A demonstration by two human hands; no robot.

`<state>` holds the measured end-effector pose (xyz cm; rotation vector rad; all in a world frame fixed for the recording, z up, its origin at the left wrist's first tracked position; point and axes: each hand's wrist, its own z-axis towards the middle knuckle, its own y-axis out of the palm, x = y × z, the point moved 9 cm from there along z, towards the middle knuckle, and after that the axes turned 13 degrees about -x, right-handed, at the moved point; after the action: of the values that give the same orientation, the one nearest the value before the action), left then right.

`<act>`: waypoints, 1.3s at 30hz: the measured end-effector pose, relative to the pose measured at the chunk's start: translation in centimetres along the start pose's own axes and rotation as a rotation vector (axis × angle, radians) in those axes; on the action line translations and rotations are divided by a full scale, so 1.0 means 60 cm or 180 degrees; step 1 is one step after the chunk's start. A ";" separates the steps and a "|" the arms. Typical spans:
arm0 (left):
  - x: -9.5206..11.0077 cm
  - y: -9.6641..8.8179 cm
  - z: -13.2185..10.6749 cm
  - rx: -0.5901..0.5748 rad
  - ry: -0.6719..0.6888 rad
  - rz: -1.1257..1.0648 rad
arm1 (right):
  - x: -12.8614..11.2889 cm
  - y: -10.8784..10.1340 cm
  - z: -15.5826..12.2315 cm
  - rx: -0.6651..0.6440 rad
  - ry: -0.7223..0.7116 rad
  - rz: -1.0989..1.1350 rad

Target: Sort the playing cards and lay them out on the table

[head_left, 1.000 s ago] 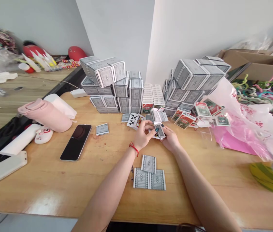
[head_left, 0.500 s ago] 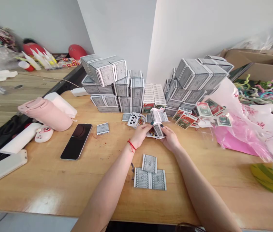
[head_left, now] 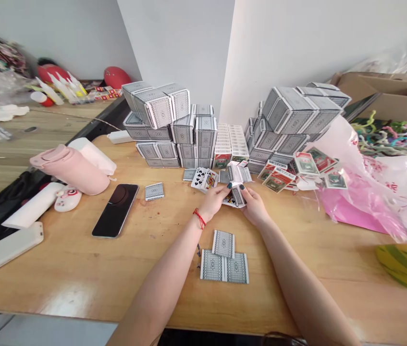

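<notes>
Between my two hands is a small piece made of folded playing cards (head_left: pixel 238 179), grey-patterned on one side and white inside. My left hand (head_left: pixel 215 201), with a red string bracelet at its wrist, pinches the piece from the left. From the right, my right hand (head_left: pixel 253 205) grips its lower edge with thumb and fingers. Face-up playing cards (head_left: pixel 203 179), a spade card and a picture card, lie just beyond my left hand. Nearer the front edge, three folded cards (head_left: pixel 224 259) lie flat, one overlapping the other two. Another folded card (head_left: pixel 154 191) rests to the left.
Blocks of card-covered cubes (head_left: pixel 162 105) are piled at the back left, with a second pile (head_left: pixel 295 115) at the back right. Card boxes (head_left: pixel 277 178), pink plastic (head_left: pixel 354 206) and a tape roll (head_left: pixel 405 266) occupy the right. A phone (head_left: pixel 116 210) and pink bottle (head_left: pixel 71 168) lie left.
The view has shifted very slightly. Both hands keep hold of the folded cards, with only a slight movement of the fingers; the cards on the table lie as before.
</notes>
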<state>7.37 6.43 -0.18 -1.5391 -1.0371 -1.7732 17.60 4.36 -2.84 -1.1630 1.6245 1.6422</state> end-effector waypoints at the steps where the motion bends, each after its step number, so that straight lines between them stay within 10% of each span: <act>1: 0.002 0.002 -0.001 -0.0044 0.0006 -0.0063 | 0.001 -0.002 0.000 0.0018 -0.0010 -0.0006; 39: 0.002 0.022 -0.002 -0.0467 -0.0139 -0.0463 | 0.000 0.000 0.002 -0.0117 0.0008 0.0006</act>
<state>8.35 5.64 0.16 -1.6328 -1.0854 -1.9610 17.59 4.47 -2.84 -1.1826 1.6038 1.6789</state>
